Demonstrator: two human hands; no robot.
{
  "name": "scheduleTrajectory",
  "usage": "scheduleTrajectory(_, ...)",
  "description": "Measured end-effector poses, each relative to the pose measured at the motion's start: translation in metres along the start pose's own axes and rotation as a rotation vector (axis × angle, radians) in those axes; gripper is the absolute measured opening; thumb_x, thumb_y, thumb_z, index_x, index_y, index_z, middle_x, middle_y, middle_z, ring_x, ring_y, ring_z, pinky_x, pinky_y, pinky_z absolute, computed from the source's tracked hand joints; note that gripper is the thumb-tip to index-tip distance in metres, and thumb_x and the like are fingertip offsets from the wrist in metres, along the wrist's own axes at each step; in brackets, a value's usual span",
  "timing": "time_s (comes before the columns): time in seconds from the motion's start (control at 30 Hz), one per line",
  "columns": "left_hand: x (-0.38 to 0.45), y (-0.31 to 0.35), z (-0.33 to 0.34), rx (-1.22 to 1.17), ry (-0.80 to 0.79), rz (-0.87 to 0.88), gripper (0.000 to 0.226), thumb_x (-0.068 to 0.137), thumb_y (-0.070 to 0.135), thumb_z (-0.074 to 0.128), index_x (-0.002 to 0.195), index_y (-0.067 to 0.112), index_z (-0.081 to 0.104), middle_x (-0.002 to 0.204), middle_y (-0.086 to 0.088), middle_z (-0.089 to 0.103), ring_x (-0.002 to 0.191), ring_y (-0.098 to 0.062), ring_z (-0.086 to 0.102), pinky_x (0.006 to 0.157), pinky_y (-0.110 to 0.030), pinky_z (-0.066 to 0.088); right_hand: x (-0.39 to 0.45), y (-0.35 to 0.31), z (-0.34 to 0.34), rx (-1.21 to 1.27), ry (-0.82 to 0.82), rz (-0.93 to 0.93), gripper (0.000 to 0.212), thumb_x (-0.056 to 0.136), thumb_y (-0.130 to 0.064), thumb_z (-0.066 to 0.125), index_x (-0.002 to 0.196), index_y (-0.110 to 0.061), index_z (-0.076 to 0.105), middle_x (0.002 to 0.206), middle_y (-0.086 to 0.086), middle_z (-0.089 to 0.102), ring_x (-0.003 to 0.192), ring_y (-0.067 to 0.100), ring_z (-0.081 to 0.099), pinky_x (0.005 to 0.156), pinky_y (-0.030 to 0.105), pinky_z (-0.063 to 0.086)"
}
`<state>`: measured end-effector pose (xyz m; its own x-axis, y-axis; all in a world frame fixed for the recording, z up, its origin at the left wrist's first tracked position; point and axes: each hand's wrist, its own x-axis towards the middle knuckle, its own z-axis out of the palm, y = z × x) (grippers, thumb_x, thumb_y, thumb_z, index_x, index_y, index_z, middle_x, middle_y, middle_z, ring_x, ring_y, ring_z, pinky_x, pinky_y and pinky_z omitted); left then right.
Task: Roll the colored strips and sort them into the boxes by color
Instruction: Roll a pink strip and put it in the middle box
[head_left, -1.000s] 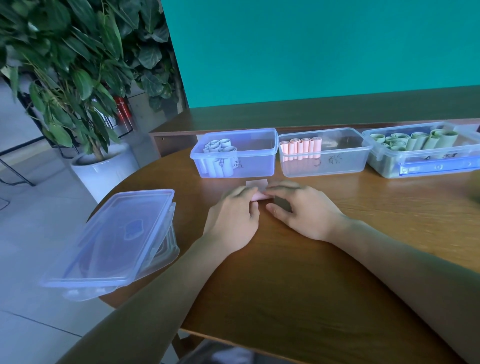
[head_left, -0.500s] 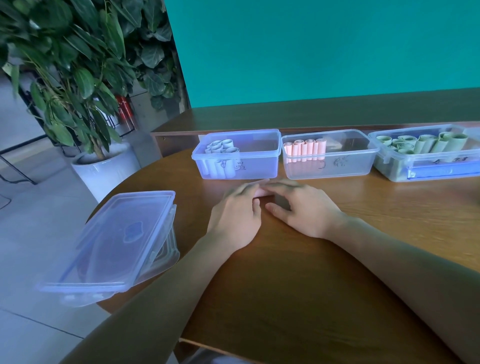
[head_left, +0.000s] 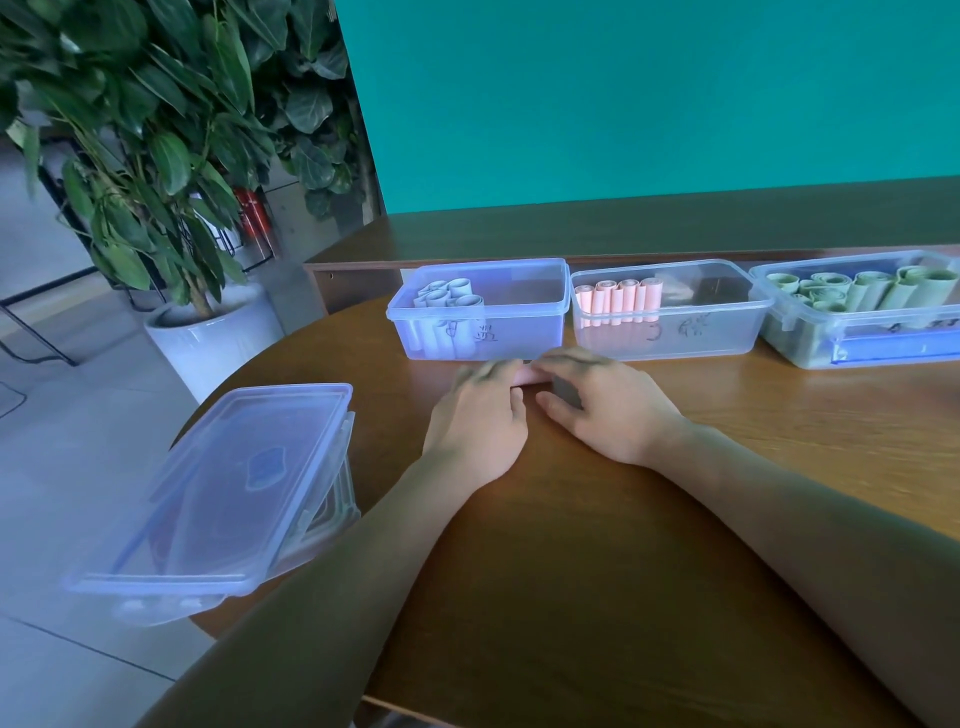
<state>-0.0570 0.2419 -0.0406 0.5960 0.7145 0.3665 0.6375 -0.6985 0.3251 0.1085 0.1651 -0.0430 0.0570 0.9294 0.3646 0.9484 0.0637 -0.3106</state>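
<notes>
My left hand (head_left: 480, 415) and my right hand (head_left: 602, 410) lie side by side on the wooden table (head_left: 623, 571), fingers pressing on a pink strip (head_left: 530, 375) that is mostly hidden beneath them. Only a small rolled pink part shows between the fingertips. Just beyond the hands stand three clear boxes in a row: the left box (head_left: 519, 312) holds blue rolls, the middle box (head_left: 717, 322) holds pink rolls, the right box (head_left: 789, 338) holds green rolls.
A stack of clear lidded containers (head_left: 223, 493) hangs over the table's left edge. A potted plant (head_left: 208, 332) stands on the floor to the left. A low wooden ledge (head_left: 675, 228) and a teal wall run behind the boxes.
The flat pink end of the strip beyond my fingers has disappeared under them as both hands slid forward toward the boxes, rolling it up.
</notes>
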Motion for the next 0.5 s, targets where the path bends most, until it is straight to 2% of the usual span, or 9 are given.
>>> scheduleTrajectory(0.27,0.017,-0.004,0.005,-0.002,-0.047,-0.044,0.044,0.103,0.032,0.047,0.146,0.024,0.045,0.141,0.0,0.051,0.132,-0.023,0.041,0.107,-0.041,0.04,0.012,0.002,0.003,-0.025,-0.009,0.044,0.034,0.101,-0.039,0.048,0.134,-0.041,0.049,0.132,-0.022,0.056,0.101,0.007,0.056,0.075,0.029,0.042)
scheduleTrajectory(0.4,0.027,-0.011,0.008,-0.141,-0.002,-0.086,0.032,0.1,0.026,0.058,0.132,0.024,0.059,0.129,0.0,0.061,0.12,-0.022,0.053,0.099,-0.035,0.043,0.016,0.002,0.004,-0.029,-0.014,0.06,0.032,0.102,-0.037,0.047,0.134,-0.04,0.051,0.13,-0.019,0.058,0.097,0.007,0.054,0.073,0.03,0.04)
scheduleTrajectory(0.5,0.035,-0.016,0.011,-0.209,0.008,-0.146,0.029,0.097,0.022,0.062,0.126,0.028,0.062,0.122,0.006,0.064,0.112,-0.017,0.058,0.096,-0.034,0.048,0.018,0.002,0.004,-0.032,-0.009,0.085,0.033,0.103,-0.036,0.047,0.135,-0.038,0.052,0.134,-0.017,0.057,0.107,0.013,0.059,0.076,0.032,0.044)
